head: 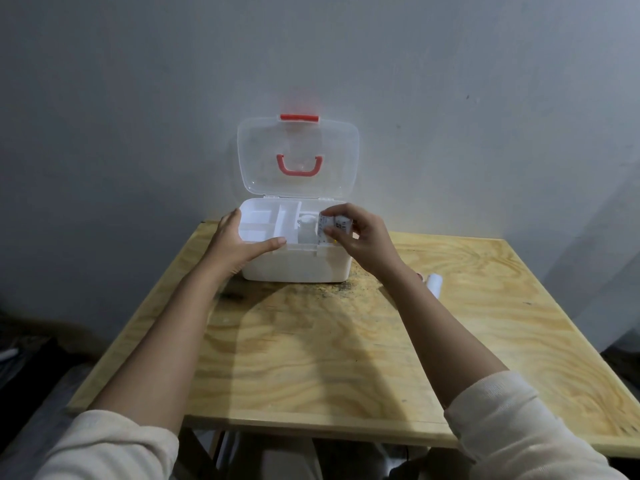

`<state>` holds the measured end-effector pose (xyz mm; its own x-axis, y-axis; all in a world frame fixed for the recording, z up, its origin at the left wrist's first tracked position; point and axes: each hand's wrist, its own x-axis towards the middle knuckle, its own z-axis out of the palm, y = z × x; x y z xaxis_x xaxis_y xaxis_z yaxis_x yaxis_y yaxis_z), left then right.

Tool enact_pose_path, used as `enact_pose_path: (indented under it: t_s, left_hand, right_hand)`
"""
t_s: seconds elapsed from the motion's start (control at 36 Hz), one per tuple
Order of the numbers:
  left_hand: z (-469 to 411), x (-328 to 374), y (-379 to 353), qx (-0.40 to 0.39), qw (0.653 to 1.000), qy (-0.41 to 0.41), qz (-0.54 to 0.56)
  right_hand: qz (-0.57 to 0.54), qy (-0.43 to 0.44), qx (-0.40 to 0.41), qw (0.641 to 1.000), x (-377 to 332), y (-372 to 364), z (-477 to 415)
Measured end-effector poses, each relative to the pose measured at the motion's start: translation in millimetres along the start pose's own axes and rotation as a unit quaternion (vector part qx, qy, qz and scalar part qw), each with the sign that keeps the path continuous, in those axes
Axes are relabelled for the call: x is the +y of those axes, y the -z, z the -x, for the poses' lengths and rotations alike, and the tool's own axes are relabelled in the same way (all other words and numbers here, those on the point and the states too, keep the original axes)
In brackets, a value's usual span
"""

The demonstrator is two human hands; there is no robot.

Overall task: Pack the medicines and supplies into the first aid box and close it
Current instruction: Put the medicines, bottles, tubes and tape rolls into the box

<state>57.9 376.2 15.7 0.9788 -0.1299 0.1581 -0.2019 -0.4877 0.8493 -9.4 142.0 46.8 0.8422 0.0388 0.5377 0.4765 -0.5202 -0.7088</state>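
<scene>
The white first aid box (294, 261) sits on the wooden tabletop (346, 341), clear lid (298, 157) upright. Left hand (235, 244) — grip spread — braces its front-left corner. Right hand (360, 237) pinches a small printed medicine packet (334, 226) over the right compartment — a white roll (434, 284) lies nearby.

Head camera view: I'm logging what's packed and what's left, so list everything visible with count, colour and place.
First aid box: one, white, far side of table, against wall.
Lid: one, clear with red handle and latch, standing open.
Bottle: one, white, inside box, middle compartment.
Packet: one, white with print, over box's right side.
Roll: one, white, on table right of box.
Table: one, light wood.
Wall: grey.
Left hand: resting on box's left edge.
Right hand: grip on packet.
</scene>
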Motion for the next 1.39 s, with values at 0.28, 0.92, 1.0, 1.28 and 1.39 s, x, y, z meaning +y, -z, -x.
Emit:
enact_pose_path:
  t_s: [0.28,0.92,1.0,1.28,1.39]
  left_hand:
    - [0.7,2.1,-0.8,-0.002,1.0,-0.004,0.008]
    - [5.8,9.5,-4.8,0.008,1.0,0.014,-0.016]
    - [8.2,12.2,-5.5,0.006,1.0,0.012,-0.014]
    - [10.0,12.8,-6.3,0.015,1.0,-0.009,-0.009]
    - [12.0,14.8,-6.9,0.016,1.0,-0.003,-0.01]
  right_hand:
    - [0.072,0.05,0.021,0.996,0.3,4.4,2.9]
    - [0.129,0.067,0.056,0.988,-12.2,0.8,2.4]
    - [0.141,0.07,0.046,0.986,-11.8,-6.0,0.9]
    - [0.132,0.024,0.068,0.989,-1.2,-13.6,4.8]
    - [0.138,0.01,0.061,0.988,-0.3,-15.5,7.8]
